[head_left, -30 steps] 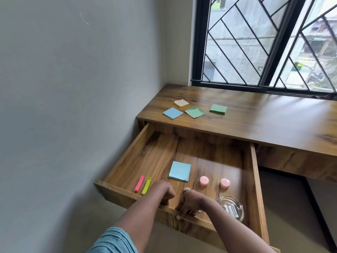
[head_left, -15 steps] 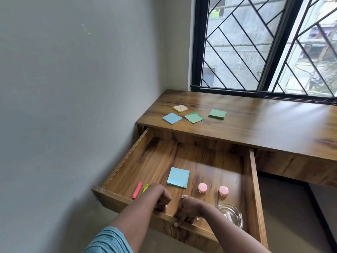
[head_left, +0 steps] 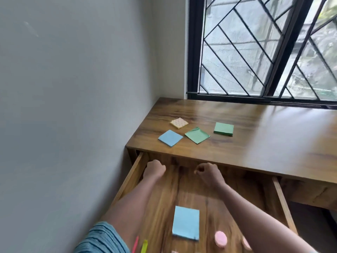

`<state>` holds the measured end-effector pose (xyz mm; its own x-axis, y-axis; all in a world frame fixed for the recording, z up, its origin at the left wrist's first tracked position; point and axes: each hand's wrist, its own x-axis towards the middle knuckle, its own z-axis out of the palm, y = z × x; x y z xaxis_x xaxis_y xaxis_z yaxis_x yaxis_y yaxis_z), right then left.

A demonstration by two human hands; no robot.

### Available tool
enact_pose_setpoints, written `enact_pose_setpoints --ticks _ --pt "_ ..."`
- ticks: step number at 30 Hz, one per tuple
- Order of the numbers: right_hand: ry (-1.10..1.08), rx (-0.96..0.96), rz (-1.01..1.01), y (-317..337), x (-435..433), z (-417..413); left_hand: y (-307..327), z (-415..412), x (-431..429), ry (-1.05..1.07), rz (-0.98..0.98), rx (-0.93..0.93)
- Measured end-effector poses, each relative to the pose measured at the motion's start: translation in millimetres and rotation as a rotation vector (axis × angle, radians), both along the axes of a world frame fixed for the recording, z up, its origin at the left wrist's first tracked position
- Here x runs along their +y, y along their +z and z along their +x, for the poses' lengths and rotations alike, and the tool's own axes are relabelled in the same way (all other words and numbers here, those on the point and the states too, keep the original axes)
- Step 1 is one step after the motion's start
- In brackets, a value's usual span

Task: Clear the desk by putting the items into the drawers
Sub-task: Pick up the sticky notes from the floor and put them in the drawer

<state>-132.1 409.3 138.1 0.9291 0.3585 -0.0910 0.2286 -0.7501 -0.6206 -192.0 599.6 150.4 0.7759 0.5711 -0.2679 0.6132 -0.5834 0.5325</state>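
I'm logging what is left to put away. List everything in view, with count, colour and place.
desk: one, brown wood, under the window
window: one, black frame with diagonal grille, behind the desk
wall: one, grey, at left
patterned pad: one, cream, desk top, far left
blue pad: one, desk top, near front edge
green pads: two, desk top; the right one is thicker
drawer: one, wood, pulled open
blue pad in drawer: one, middle
pink round items: two, drawer, right of that pad
markers: two, pink and yellow-green, drawer, bottom edge
left hand: fisted, over drawer back
right hand: loosely curled, over drawer back
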Motion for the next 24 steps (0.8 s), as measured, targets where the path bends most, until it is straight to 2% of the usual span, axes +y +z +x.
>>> enact_pose_setpoints --ticks 3,6,14,17,21,24 --pt "-0.114 -0.058 0.018 0.5 20.3 58.2 6.6 54.2 30.6 -0.039 0.067 -0.014" --pt "-0.209 -0.085 -0.022 -5.2 37.7 113.6 5.1 110.0 56.5 -0.105 0.153 0.049" --pt "-0.200 0.001 -0.328 -15.2 67.2 189.3 -16.2 192.2 77.3 -0.240 0.268 0.248" --pt "-0.268 0.069 -0.309 -13.8 69.8 196.8 -18.6 205.4 80.1 -0.184 0.171 0.280" --pt "-0.332 0.274 -0.350 -8.4 65.8 196.7 -15.7 207.1 78.3 -0.172 0.083 0.299" --pt "-0.319 0.356 -0.365 -16.2 58.8 191.4 -18.8 197.3 73.2 -0.075 0.021 0.202"
